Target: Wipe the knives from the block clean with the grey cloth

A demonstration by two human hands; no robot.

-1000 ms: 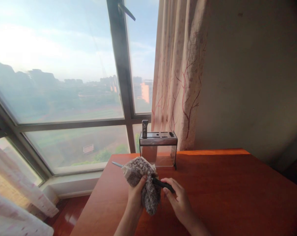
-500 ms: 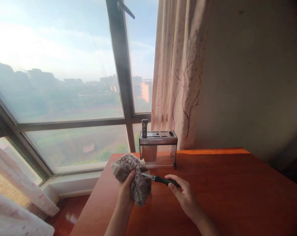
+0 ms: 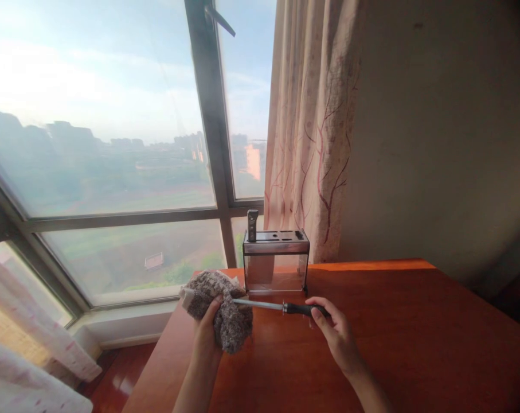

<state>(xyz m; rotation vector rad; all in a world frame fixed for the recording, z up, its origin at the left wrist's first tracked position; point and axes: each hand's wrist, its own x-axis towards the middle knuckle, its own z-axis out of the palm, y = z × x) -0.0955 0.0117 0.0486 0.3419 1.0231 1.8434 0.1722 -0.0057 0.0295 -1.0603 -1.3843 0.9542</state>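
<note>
A fluffy grey-brown cloth (image 3: pixel 231 327) is bunched in my left hand (image 3: pixel 208 324), with my thumb pressed on top of it. My right hand (image 3: pixel 335 327) is closed around the black handle of a sharpening steel (image 3: pixel 264 304). Its thin metal rod points left, and the tip end is hidden in the folds of the cloth. Just behind the rod stands a knife block (image 3: pixel 276 246) with clear sides and a slotted metal top. One dark-handled knife (image 3: pixel 251 225) is upright in its left end.
The reddish-brown wooden table (image 3: pixel 393 332) runs under both hands, its left edge near the window sill (image 3: pixel 131 327). A patterned curtain (image 3: pixel 311 126) hangs behind the knife block, and a pale curtain (image 3: pixel 31 373) is at lower left. A grey wall rises at right.
My hands have moved apart, the left with the cloth going left, the right with the sharpening steel going right. More of the metal rod now shows outside the cloth.
</note>
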